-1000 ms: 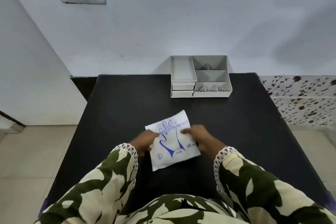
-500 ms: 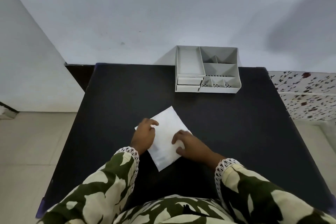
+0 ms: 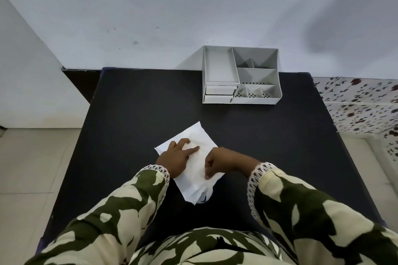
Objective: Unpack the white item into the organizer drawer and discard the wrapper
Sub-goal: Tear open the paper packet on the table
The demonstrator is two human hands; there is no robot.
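Observation:
A white packet (image 3: 195, 135) lies blank side up on the black table (image 3: 129, 125), in front of me. My left hand (image 3: 175, 158) lies flat on its left part with fingers spread, pinning it down. My right hand (image 3: 217, 162) is curled, pinching the packet's right edge. The near corner of the wrapper (image 3: 201, 194) looks crumpled and lifted. The white organizer (image 3: 256, 101) stands at the table's far edge against the wall, with two small drawers (image 3: 218, 94) shut at its lower left.
The organizer has several open compartments on top. A white wall runs behind the table. Tiled floor lies to the left, and a speckled patterned surface (image 3: 361, 101) is to the right. My patterned sleeves cover the near edge of the table.
The packet was turned over from its printed side to its blank side. My left hand now lies flat on it and my right hand has moved to its right edge.

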